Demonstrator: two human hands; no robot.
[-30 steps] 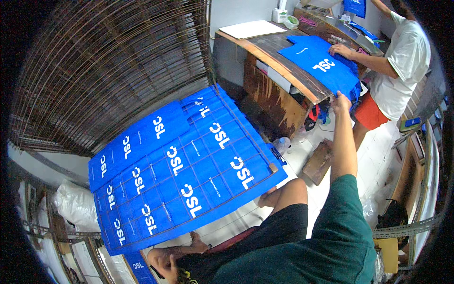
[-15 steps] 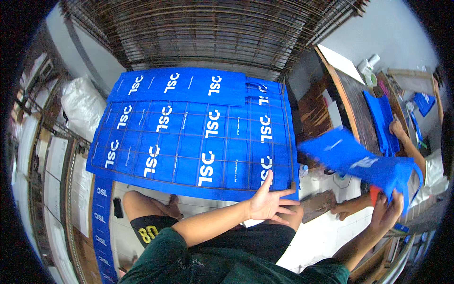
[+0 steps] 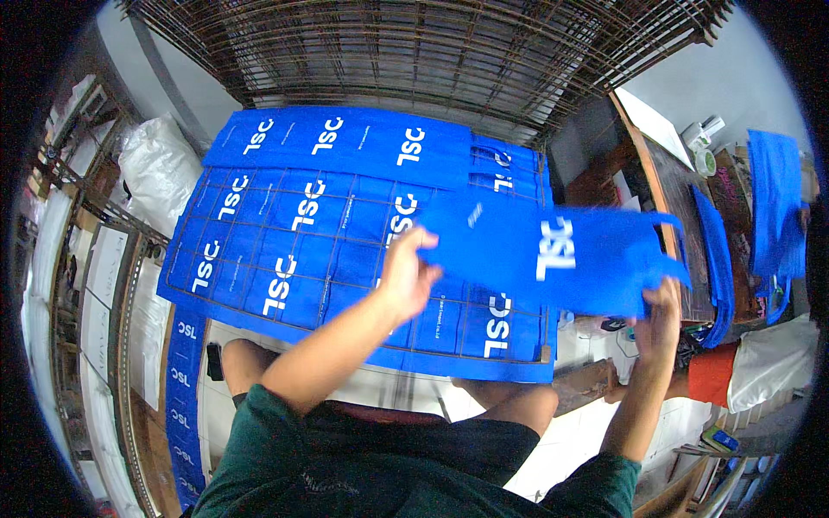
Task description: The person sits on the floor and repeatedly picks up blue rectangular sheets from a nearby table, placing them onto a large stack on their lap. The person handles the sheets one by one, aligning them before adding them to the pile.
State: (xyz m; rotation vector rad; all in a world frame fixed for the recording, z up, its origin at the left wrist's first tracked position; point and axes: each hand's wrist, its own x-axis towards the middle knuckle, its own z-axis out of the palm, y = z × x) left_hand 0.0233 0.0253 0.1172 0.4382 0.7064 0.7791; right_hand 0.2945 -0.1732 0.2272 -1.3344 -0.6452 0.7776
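A blue non-woven bag (image 3: 509, 246) with white print and loop handles stretches in the air over the right part of a wire drying rack (image 3: 544, 352). My right hand (image 3: 661, 306) grips its handle end. Close against its left end is my left hand (image 3: 410, 274), thumb and fingers apart and slightly blurred; whether it touches the cloth is unclear. Below, several printed blue bags (image 3: 294, 207) lie flat in rows on the rack. Another blue piece (image 3: 337, 142) runs along the rack's far side.
Stacked wire racks (image 3: 389, 60) rise beyond the far edge. At right stands a dark table (image 3: 669, 186) with a blue bag stack (image 3: 712, 259); more blue bags (image 3: 773, 198) are past it. A person's red-clad leg (image 3: 712, 377) shows there. A plastic bundle (image 3: 155, 164) sits left.
My right hand has swung the bag leftward over the rack. My left hand has moved up and left to the bag's end. At far right, blue bags have been raised.
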